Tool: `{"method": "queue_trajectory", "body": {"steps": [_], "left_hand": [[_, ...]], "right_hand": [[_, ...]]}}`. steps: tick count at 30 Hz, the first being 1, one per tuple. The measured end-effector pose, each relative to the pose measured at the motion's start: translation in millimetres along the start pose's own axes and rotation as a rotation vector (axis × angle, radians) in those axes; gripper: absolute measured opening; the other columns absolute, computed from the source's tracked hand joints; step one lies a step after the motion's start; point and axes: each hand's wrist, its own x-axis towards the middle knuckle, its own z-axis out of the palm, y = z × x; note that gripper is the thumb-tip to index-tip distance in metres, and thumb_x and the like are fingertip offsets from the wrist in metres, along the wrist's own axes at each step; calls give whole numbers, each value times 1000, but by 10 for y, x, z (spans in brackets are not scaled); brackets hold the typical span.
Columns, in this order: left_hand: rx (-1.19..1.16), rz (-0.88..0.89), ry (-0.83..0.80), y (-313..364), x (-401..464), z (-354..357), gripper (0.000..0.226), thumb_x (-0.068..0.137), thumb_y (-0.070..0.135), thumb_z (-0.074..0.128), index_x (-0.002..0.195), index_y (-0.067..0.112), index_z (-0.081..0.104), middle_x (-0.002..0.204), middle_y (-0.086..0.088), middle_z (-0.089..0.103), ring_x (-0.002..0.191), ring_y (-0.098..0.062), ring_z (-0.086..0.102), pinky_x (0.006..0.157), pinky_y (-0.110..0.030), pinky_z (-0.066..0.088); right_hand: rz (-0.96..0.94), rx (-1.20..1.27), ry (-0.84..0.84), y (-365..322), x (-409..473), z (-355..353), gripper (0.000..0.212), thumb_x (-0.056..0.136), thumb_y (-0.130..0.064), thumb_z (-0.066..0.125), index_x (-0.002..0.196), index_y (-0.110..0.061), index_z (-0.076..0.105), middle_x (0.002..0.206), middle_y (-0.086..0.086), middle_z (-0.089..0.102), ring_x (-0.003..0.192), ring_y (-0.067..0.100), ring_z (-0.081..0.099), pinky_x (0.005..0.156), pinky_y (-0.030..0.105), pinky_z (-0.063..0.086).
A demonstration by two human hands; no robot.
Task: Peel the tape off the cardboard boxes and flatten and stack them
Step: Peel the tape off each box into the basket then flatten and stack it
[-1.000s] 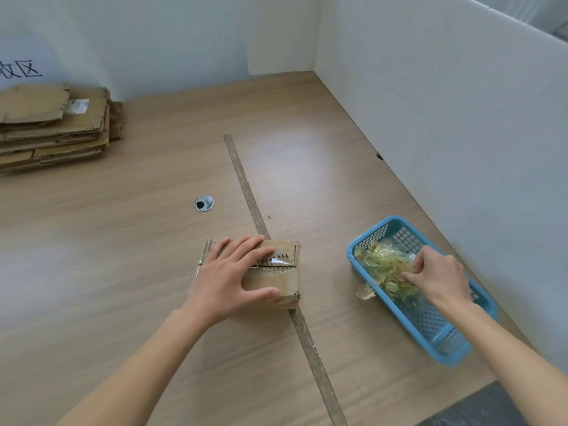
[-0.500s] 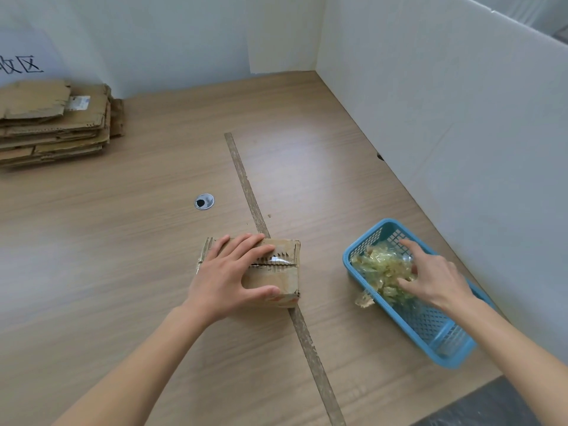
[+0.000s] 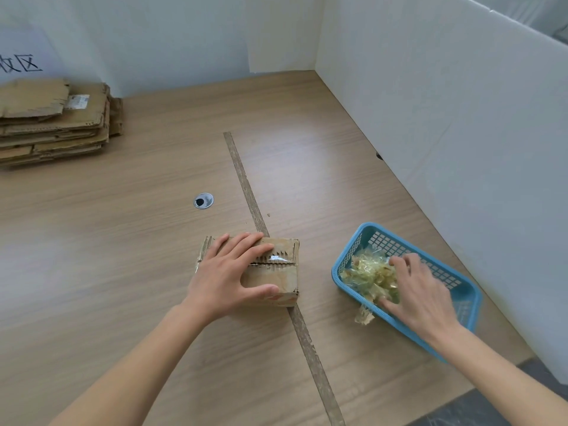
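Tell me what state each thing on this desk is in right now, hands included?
Cardboard box: unflattened, top flaps shut, some tape left on the seam.
Left hand: flat on the box, fingers straight.
Right hand: in the basket, fingers spread on the tape wad.
Blue basket: upright, holding crumpled peeled tape, one strip hanging over its rim.
Cardboard stack: flattened, piled far left.

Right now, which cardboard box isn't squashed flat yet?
The small box under the left hand in the middle of the table. It still stands up as a box, while the others lie flattened in the stack at the far left.
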Motion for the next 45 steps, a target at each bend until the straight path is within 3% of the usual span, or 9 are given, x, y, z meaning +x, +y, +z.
{"method": "queue_trajectory", "body": {"steps": [3, 6, 9, 14, 20, 24, 31, 40, 45], "left_hand": [[-3, -4, 1, -2, -5, 1, 88, 77, 93, 36, 150, 44, 42, 162, 20, 30, 152, 0, 18, 127, -36, 4], [8, -3, -5, -4, -6, 4, 89, 77, 94, 36, 151, 45, 41, 162, 21, 29, 152, 0, 16, 127, -36, 3], [7, -3, -4, -12, -7, 8, 88, 77, 93, 35, 151, 45, 41, 163, 21, 28, 152, 1, 16, 127, -36, 3], [2, -4, 1, -4, -8, 7, 89, 77, 94, 35, 150, 45, 42, 162, 21, 28, 152, 1, 16, 127, -36, 3], [14, -11, -14, 3, -12, -9, 89, 76, 94, 34, 151, 46, 39, 163, 22, 26, 153, 1, 14, 127, -35, 1], [4, -10, -6, 7, -10, -4, 89, 76, 94, 35, 151, 45, 40, 162, 21, 28, 152, 0, 16, 127, -35, 3], [1, 15, 1, -16, -3, 8, 91, 75, 95, 42, 151, 45, 40, 162, 21, 29, 152, 1, 16, 127, -37, 5], [9, 42, 66, -19, 80, 71, 100, 56, 91, 63, 143, 42, 50, 152, 15, 46, 142, -6, 36, 121, -41, 20], [20, 41, 74, -25, 91, 81, 98, 56, 89, 66, 141, 43, 51, 150, 16, 47, 141, -7, 39, 120, -43, 23]], "right_hand": [[-190, 168, 110, -41, -89, 24, 31, 73, -19, 89, 86, -16, 61, 83, -5, 55, 60, 12, 55, 45, 19, 38], [-165, 293, -90, -27, -113, 17, 4, 89, -17, 78, 92, -20, 77, 93, -11, 69, 81, 12, 69, 66, 27, 56], [-208, 301, -227, 62, -81, -9, 23, 100, -29, 62, 118, -24, 76, 118, -12, 67, 102, 11, 66, 84, 30, 56], [-273, 233, -373, 144, -114, -55, 38, 106, -38, 47, 143, -30, 55, 136, -17, 48, 112, 8, 58, 84, 27, 53], [-278, 216, 60, 24, -201, -165, 26, 86, -21, 80, 111, -21, 73, 104, -7, 71, 79, 14, 71, 50, 24, 55], [-198, 270, 143, -116, -134, -168, 15, 88, -19, 76, 103, -15, 73, 118, -2, 62, 64, 17, 67, 40, 28, 50], [-249, 931, -47, -908, 212, -223, 48, 97, -33, 66, 143, -26, 55, 136, -16, 59, 121, 0, 57, 103, 31, 51], [-166, 1308, -79, -1287, 358, -138, 57, 87, -14, 79, 140, -20, 59, 136, -8, 62, 125, 3, 59, 106, 28, 51], [-108, 1433, -75, -1310, 375, -135, 32, 83, -14, 82, 113, -22, 74, 126, -10, 66, 118, 5, 63, 96, 29, 57]]}}
